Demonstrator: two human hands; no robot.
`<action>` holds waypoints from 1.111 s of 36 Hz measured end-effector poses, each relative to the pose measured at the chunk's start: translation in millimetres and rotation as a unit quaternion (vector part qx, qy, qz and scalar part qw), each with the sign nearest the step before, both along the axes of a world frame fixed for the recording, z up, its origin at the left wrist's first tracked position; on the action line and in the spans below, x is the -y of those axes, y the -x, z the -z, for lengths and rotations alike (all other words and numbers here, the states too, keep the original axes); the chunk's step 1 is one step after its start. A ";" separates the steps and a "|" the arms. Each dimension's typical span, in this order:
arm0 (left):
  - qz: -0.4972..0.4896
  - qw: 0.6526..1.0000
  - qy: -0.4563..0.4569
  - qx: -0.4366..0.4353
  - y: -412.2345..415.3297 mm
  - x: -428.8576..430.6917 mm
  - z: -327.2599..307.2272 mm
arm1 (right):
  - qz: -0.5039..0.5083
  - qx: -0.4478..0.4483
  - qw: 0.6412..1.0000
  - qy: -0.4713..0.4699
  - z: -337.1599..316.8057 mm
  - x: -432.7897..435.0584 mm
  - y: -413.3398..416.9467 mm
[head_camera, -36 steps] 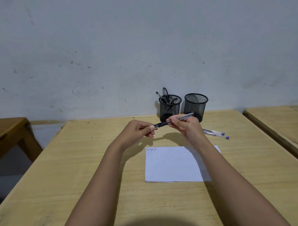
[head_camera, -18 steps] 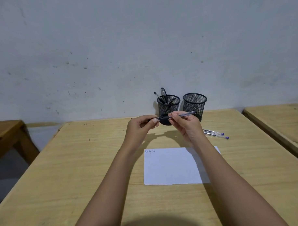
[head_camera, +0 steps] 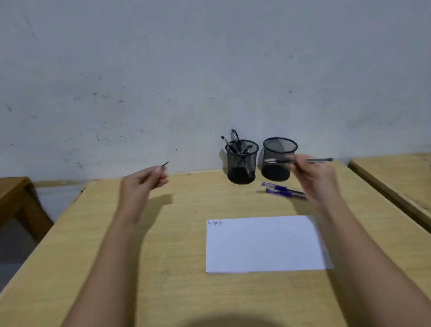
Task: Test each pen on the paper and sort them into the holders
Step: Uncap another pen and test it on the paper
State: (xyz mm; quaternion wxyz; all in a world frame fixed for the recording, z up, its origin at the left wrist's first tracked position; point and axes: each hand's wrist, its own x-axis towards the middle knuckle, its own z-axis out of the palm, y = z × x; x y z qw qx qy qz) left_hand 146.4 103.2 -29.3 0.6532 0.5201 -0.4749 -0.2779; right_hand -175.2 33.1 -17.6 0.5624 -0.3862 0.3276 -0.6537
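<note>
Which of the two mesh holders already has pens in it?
The left holder: several black pens stick out of its top. The right holder beside it looks empty.

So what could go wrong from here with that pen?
The small dark cap pinched in the left hand could slip and get lost. The bare pen in the right hand hangs right in front of the empty holder; a careless swing might tip it. That hand could also brush the two blue pens lying loose on the table.
</note>
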 end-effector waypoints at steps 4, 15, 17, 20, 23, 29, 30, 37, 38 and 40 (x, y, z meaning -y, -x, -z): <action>0.016 0.999 -0.013 0.029 -19.5 2.4 -9.7 | 0.007 0.040 0.999 0.009 -8.1 -0.3 14.8; 0.058 0.982 -0.105 0.147 39.6 16.7 34.1 | 0.027 -0.078 0.996 -0.030 13.0 -12.8 -34.1; 0.053 0.979 -0.119 0.155 43.5 15.6 43.4 | 0.027 -0.086 0.995 -0.036 16.1 -13.2 -37.4; 0.054 0.971 -0.143 0.184 45.9 15.3 51.7 | 0.021 -0.082 0.995 -0.055 19.0 -14.9 -43.1; 0.054 0.961 -0.144 0.231 47.6 15.5 55.8 | -0.006 -0.074 0.995 -0.065 18.6 -18.0 -48.9; 0.044 0.954 -0.127 0.269 51.6 6.6 51.2 | -0.072 -0.066 0.994 -0.044 19.5 -33.5 -59.5; 0.041 0.954 -0.122 0.270 52.5 3.5 48.1 | -0.071 -0.089 0.993 -0.034 20.8 -36.5 -61.8; 0.123 0.937 -0.118 0.304 58.2 -38.6 37.9 | -0.044 -0.221 0.974 -0.009 24.9 -51.7 -80.3; 0.146 0.926 -0.127 0.325 58.4 -44.4 40.0 | -0.048 -0.220 0.974 -0.011 26.3 -53.8 -82.9; 0.185 0.897 -0.149 0.373 58.6 -53.3 44.9 | -0.053 -0.218 0.974 -0.012 29.1 -58.9 -88.1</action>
